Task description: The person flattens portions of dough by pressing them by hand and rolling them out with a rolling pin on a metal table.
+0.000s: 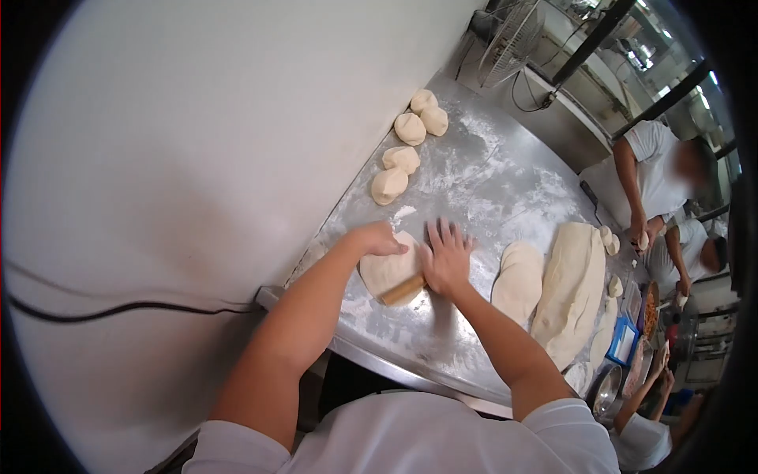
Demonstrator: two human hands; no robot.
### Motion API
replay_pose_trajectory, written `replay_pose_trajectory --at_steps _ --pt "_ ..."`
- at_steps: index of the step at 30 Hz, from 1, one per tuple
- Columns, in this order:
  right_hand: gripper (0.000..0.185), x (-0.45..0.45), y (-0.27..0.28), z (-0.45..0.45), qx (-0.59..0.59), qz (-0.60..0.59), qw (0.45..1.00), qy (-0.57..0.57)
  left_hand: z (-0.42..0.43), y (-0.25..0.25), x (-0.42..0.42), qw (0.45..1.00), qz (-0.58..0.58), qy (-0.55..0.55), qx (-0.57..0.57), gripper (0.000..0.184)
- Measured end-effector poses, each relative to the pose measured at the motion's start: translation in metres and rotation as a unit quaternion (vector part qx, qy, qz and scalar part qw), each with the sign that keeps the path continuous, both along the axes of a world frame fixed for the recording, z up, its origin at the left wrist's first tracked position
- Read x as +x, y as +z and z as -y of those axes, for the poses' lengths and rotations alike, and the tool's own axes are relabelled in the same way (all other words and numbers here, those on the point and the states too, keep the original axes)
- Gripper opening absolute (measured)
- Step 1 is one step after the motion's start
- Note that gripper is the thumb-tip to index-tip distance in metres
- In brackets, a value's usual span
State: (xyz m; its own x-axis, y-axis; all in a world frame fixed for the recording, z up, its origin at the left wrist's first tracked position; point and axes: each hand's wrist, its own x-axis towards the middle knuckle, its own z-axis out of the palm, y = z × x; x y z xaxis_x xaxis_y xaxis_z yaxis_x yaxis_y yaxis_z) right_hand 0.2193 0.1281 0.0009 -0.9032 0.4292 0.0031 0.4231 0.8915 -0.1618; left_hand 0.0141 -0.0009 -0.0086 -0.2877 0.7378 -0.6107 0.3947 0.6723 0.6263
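A flattened round of dough [384,272] lies on the floured metal table. My left hand [382,238] is closed at the dough's far edge, its thumb on top and its fingers curled out of sight. A short wooden rolling pin [403,291] rests across the near right part of the dough. Its upper end meets the palm side of my right hand [448,257], whose fingers are stretched out and spread above the tabletop. Up the table, along the wall, sit several dough balls [390,186].
To the right lie a flat oval of dough [518,282] and a long thick dough slab [569,288]. A blue tray [624,341] and metal bowl [607,389] stand farther right. Co-workers [643,170] work along that side. A wall [237,142] borders the left; a fan [512,46] stands behind.
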Motion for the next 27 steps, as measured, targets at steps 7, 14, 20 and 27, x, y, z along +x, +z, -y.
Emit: replay_pose_trajectory --at_steps 7,14,20,27 --pt "0.071 -0.101 -0.010 -0.014 -0.134 -0.082 0.979 -0.131 0.005 0.038 -0.013 0.991 -0.123 0.054 0.017 0.060" --pt "0.059 0.083 -0.004 0.001 -0.001 -0.052 0.996 0.073 0.008 -0.011 -0.013 0.995 -0.061 0.067 0.033 0.061" --pt "0.071 -0.013 -0.001 -0.010 -0.017 -0.004 1.000 0.024 0.006 0.039 -0.004 0.999 -0.022 0.025 -0.027 0.065" --pt "0.072 -0.116 -0.008 -0.022 -0.079 -0.072 0.987 -0.116 0.009 0.036 -0.012 0.988 -0.145 0.047 0.022 0.061"
